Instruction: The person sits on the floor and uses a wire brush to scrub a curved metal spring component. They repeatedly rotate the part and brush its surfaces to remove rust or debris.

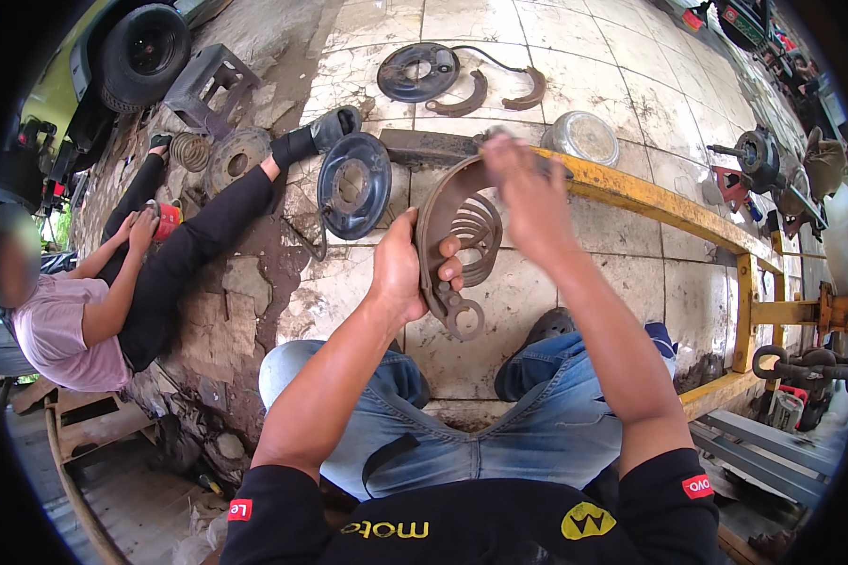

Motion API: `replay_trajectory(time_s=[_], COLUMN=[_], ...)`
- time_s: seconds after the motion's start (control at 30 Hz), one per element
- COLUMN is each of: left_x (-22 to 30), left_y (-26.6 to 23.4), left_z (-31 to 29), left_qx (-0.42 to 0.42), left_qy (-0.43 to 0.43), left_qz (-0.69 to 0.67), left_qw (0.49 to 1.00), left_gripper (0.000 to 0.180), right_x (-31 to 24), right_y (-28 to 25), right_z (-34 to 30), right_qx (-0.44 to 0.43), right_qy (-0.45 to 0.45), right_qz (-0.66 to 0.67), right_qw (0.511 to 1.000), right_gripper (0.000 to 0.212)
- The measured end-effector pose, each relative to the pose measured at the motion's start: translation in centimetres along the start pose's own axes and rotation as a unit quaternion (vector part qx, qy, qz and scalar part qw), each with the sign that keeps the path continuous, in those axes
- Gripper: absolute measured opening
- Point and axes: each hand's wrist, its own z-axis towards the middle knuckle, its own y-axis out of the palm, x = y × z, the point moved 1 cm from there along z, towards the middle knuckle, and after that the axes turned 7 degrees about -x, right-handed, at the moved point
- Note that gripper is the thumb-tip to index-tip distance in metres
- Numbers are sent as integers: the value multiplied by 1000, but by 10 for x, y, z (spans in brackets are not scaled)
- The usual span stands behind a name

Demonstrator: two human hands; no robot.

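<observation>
My left hand (405,268) is closed around a rusty, curved brake shoe (435,212), held up above the floor between my knees. Its ring-shaped end points down toward me. At the top end of the shoe is my right hand (530,193), smeared by motion, so its fingers and anything in them cannot be made out. Behind the shoe, partly hidden by it, lies a rusty coil spring (481,235). A black brake backing plate (355,226) rests to the left of my left hand.
Farther off lie another backing plate (419,71) and two brake shoes (460,102). A round metal cover (582,139) sits beside a yellow metal frame (650,188) stretching right. At left sits another person (75,330) holding a red can (167,221), near a grey stool (207,89).
</observation>
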Motion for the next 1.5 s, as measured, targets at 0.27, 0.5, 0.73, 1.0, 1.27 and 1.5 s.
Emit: replay_trajectory(time_s=[0.27, 0.5, 0.73, 1.0, 1.27, 1.5], left_x=[4, 4, 9, 8, 6, 13], left_y=[2, 1, -1, -2, 3, -7], left_z=[3, 5, 2, 2, 2, 1], left_qx=[19, 33, 42, 39, 29, 23], left_qy=[23, 22, 42, 20, 10, 37], left_qz=[-7, 0, -9, -3, -2, -4], left_qw=[1000, 999, 998, 999, 1000, 999], left_gripper=[42, 42, 43, 37, 36, 42], right_x=[-8, -17, 3, 11, 10, 38], right_y=[20, 14, 7, 8, 15, 1], right_z=[-19, -27, -24, -19, -19, -19], right_qx=[57, 26, 87, 30, 38, -77], right_qy=[-156, -169, -80, -113, -90, -30], right_qz=[5, 31, 81, 34, 38, 10], right_qw=[986, 985, 990, 993, 994, 997], right_gripper=[59, 67, 64, 63, 68, 74])
